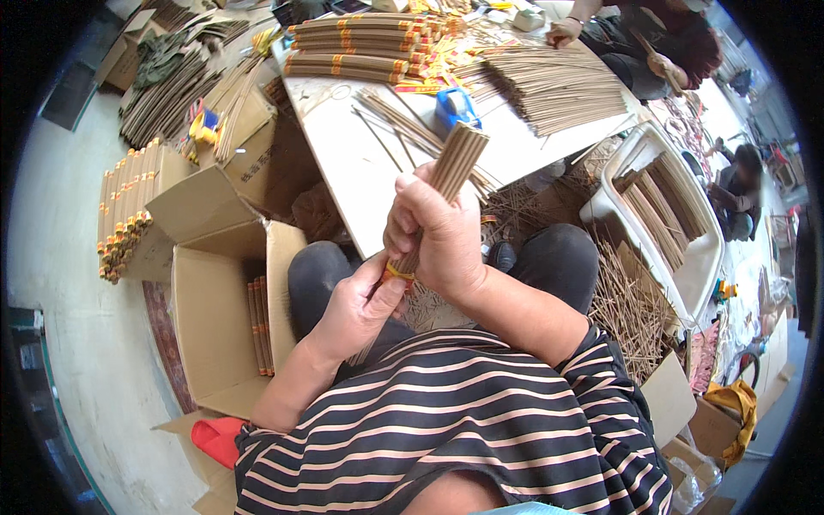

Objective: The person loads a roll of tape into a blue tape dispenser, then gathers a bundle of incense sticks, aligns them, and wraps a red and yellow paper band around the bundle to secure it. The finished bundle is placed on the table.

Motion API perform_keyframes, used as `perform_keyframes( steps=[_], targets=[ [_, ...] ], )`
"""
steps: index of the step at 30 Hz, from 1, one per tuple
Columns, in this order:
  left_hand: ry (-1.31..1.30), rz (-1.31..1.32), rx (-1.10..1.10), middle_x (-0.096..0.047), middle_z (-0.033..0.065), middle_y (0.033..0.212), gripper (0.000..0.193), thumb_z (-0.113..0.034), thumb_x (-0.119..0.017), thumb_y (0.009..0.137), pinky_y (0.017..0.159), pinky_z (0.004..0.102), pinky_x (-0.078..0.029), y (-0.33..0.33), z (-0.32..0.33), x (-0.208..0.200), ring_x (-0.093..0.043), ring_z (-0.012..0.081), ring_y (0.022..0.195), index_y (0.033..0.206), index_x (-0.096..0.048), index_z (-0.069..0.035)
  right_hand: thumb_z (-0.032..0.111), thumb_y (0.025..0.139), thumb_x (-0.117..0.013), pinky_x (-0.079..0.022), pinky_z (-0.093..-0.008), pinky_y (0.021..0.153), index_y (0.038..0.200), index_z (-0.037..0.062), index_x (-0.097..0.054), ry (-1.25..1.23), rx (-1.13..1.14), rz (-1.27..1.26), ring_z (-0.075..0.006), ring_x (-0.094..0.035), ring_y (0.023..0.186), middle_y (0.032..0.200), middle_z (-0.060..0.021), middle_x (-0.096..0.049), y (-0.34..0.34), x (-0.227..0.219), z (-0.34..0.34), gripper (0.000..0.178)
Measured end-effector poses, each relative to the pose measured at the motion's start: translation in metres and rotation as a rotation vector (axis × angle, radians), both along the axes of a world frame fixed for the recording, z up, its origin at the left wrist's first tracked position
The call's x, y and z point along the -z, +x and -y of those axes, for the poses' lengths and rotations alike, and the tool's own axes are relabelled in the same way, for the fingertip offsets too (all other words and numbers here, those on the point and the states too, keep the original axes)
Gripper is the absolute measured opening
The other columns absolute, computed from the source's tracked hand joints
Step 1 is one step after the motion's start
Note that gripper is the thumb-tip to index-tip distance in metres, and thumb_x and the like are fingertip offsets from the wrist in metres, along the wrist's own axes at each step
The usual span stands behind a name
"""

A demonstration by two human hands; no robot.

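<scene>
A bundle of brown incense sticks is held upright and tilted in front of me, its upper end leaning right. My right hand is wrapped round its middle. Lower down, my left hand pinches the bundle with thumb and fingers by a yellow-and-red band. The lower end is mostly hidden by my hands. Just beyond it, a blue tape dispenser stands on the white table beside some loose sticks.
Banded bundles are stacked at the table's far side, with loose sticks to their right. An open cardboard box with bundles inside stands at my left. A white tub of sticks is at right. Another person's hand rests near the far sticks.
</scene>
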State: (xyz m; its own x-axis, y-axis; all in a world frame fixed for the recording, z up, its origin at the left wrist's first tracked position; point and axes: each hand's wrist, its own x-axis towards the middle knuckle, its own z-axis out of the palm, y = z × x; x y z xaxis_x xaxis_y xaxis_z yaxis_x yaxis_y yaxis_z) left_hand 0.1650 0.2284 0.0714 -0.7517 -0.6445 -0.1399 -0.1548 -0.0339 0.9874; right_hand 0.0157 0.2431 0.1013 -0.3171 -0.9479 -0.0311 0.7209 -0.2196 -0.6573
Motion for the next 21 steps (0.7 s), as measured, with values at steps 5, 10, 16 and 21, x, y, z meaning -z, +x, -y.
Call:
perform_keyframes(
  steps=[5, 10, 16, 21],
  targets=[
    [0.057, -0.095, -0.028, -0.054, 0.0035, 0.085, 0.039, -0.033, -0.047, 0.095, 0.067, 0.0206, -0.044, -0.014, 0.007, 0.004, -0.051, 0.0093, 0.071, 0.113, -0.045, 0.002, 0.019, 0.086, -0.060, -0.039, -0.0250, 0.043, 0.082, 0.0078, -0.044, 0.044, -0.025, -0.113, -0.0100, -0.043, 0.045, 0.058, -0.0005, -0.043, -0.009, 0.000, 0.014, 0.019],
    [0.109, -0.190, -0.144, -0.050, 0.0002, 0.077, 0.031, -0.030, -0.044, 0.097, 0.055, 0.0184, -0.041, -0.036, 0.020, 0.006, -0.046, 0.0045, 0.063, 0.110, -0.045, -0.001, 0.031, 0.090, -0.057, -0.046, -0.0276, 0.071, 0.100, 0.0028, -0.055, -0.022, 0.054, -0.569, -0.0120, -0.056, 0.073, 0.078, -0.0054, -0.059, -0.057, 0.015, 0.052, 0.030],
    [0.371, -0.389, -0.213, -0.051, 0.0064, 0.076, 0.032, -0.030, -0.046, 0.096, 0.049, 0.0210, -0.042, -0.067, 0.085, 0.019, -0.047, 0.0089, 0.056, 0.104, -0.047, 0.001, 0.021, 0.083, -0.064, -0.046, -0.0264, 0.075, 0.102, 0.0011, -0.064, 0.602, 0.085, -1.130, -0.0150, -0.057, 0.080, 0.089, -0.0056, -0.063, -0.189, 0.074, 0.098, 0.028],
    [0.421, -0.379, -0.062, -0.050, 0.0037, 0.074, 0.032, -0.030, -0.046, 0.096, 0.048, 0.0198, -0.040, -0.117, 0.140, 0.025, -0.046, 0.0072, 0.056, 0.105, -0.050, 0.001, 0.021, 0.076, -0.068, -0.049, -0.0307, 0.070, 0.097, 0.0016, -0.064, 0.910, -0.213, -1.059, -0.0165, -0.055, 0.082, 0.089, -0.0078, -0.061, -0.217, 0.087, 0.124, 0.029]
  ],
)
